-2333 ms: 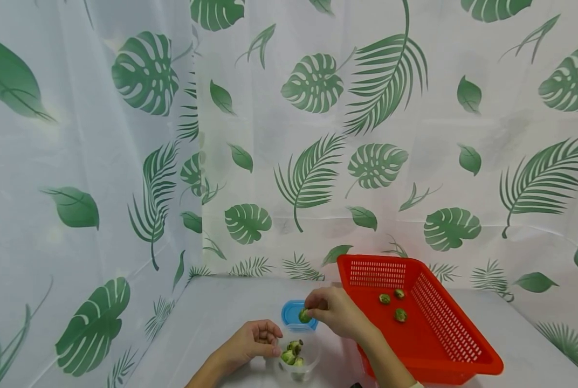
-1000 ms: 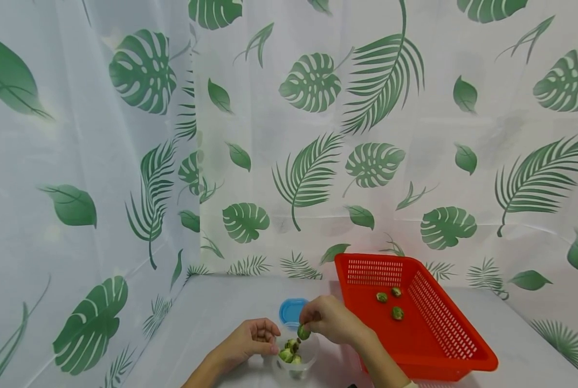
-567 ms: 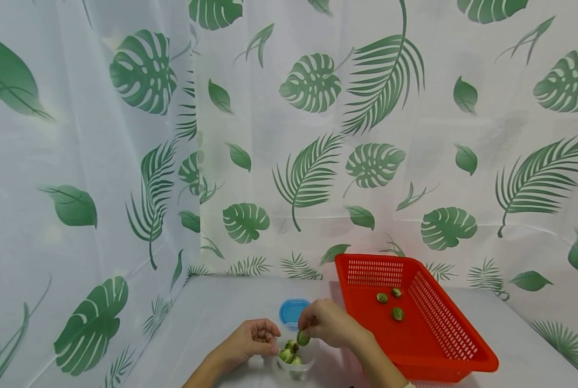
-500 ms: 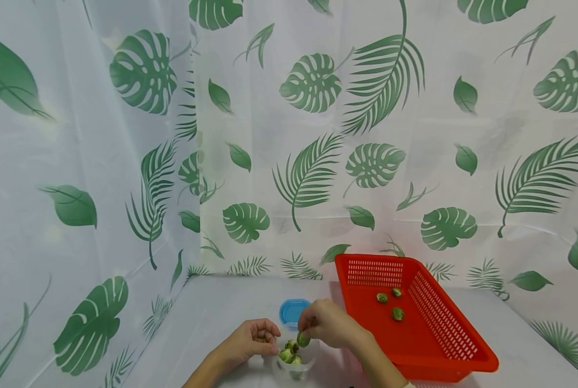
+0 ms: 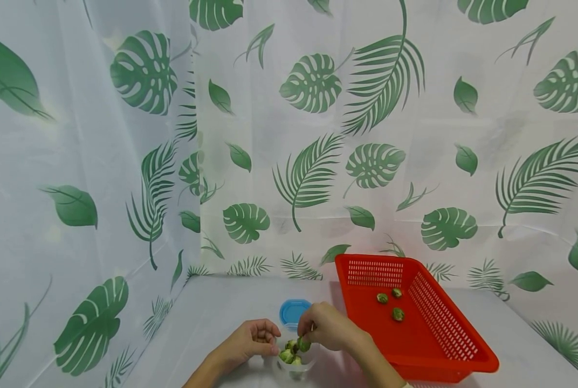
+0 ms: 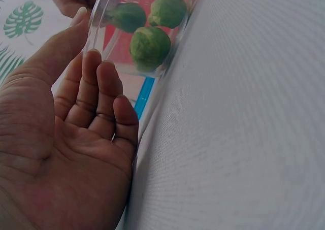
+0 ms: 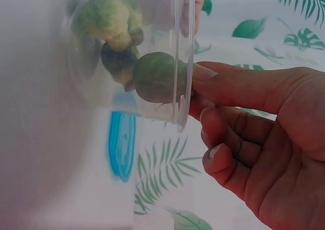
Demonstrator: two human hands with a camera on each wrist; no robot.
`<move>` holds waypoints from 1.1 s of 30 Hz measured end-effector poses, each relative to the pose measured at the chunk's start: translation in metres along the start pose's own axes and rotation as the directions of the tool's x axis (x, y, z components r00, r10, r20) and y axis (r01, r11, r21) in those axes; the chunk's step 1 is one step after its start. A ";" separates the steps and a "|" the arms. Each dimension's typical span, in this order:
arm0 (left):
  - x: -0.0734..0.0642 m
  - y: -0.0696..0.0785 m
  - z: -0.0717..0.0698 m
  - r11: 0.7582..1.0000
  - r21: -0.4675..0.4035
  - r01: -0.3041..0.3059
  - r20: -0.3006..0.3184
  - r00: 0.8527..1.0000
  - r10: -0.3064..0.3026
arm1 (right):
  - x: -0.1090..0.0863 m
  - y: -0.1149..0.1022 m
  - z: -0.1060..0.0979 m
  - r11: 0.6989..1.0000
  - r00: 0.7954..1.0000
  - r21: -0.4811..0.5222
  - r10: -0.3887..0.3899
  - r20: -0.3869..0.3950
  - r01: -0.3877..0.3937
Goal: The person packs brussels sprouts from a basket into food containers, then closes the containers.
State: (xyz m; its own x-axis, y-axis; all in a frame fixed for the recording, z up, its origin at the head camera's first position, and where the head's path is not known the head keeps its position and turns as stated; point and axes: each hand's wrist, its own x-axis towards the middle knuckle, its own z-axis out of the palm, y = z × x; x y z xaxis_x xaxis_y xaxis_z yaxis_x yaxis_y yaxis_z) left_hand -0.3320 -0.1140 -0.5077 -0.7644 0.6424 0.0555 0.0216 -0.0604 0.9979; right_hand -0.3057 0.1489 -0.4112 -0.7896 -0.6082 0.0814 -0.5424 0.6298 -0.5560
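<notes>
A clear plastic tub (image 5: 295, 372) stands on the table with several green Brussels sprouts (image 5: 287, 356) inside. My right hand (image 5: 329, 326) pinches another Brussels sprout (image 5: 304, 345) between thumb and fingertips. In the right wrist view that sprout (image 7: 158, 77) is inside the tub, just below the rim, close to a darker sprout (image 7: 120, 62). My left hand (image 5: 253, 340) is at the tub's left side. Its loosely bent fingers (image 6: 107, 80) touch the tub wall in the left wrist view, and the thumb lies near the rim.
A red perforated basket (image 5: 444, 353) stands to the right, with 3 Brussels sprouts (image 5: 398, 314) on its floor. Behind the tub lies a blue lid (image 5: 293, 311). A leaf-patterned sheet (image 5: 308, 188) hangs along the back and left of the white table (image 5: 211, 307).
The right hand has brought its Brussels sprout from above the blue lid down into the tub, most recently sinking slightly lower. The left hand has stayed by the tub.
</notes>
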 end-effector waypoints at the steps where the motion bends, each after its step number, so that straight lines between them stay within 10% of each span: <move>1: 0.000 0.000 0.000 1.000 -0.001 0.000 0.000 1.000 0.000 | 0.000 0.000 0.000 1.000 1.000 -0.004 0.000 0.001 0.000; 33: -0.001 0.002 0.001 1.000 -0.004 0.009 0.009 1.000 -0.009 | 0.001 0.000 0.010 0.997 0.999 -0.059 -0.038 0.021 0.040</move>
State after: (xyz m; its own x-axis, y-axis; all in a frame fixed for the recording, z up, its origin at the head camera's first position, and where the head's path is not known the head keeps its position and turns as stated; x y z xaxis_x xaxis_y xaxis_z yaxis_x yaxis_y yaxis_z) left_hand -0.3309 -0.1142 -0.5058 -0.7586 0.6499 0.0466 0.0121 -0.0575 0.9983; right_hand -0.3038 0.1434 -0.4191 -0.7620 -0.6419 0.0855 -0.5893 0.6327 -0.5025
